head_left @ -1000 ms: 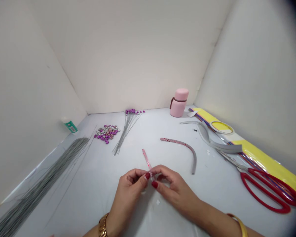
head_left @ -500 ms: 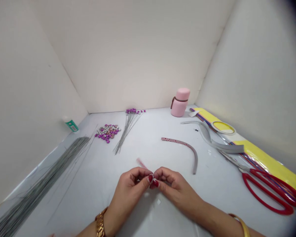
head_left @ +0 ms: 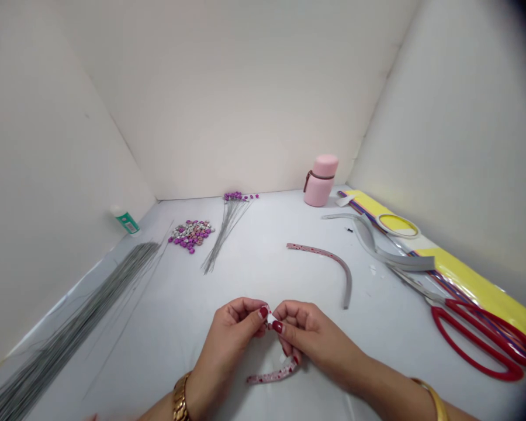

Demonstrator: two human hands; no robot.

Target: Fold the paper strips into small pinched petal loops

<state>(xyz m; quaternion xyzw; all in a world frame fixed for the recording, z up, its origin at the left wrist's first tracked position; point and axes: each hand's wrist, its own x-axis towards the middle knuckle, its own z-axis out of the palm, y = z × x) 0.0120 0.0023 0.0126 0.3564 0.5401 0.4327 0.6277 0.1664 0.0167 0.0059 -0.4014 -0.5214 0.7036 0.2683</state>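
My left hand [head_left: 241,327] and my right hand [head_left: 309,332] meet near the front of the table. Their thumbs and fingers pinch a narrow pink strip [head_left: 272,376] with dark red specks. A small white bit of it shows between the fingertips, while its tail curves out under my right fingers towards the left. How the strip is folded in the pinch is partly hidden. Beyond my right hand lies a curved strip [head_left: 322,252], speckled pink at one end and grey at the other.
Grey wires [head_left: 83,310] lie at left beside a bead pile [head_left: 190,235]. Wires tipped with purple beads [head_left: 234,197] lie behind. At right are a pink flask [head_left: 319,182], grey strips [head_left: 403,261], a tape roll [head_left: 398,225], yellow packets [head_left: 469,280] and red-handled scissors [head_left: 477,356]. A green-labelled tube [head_left: 128,223] leans left.
The speckled strip's loose end has swung from beyond my left fingers to below my right hand. My fingertips have parted slightly, showing a white bit between them.
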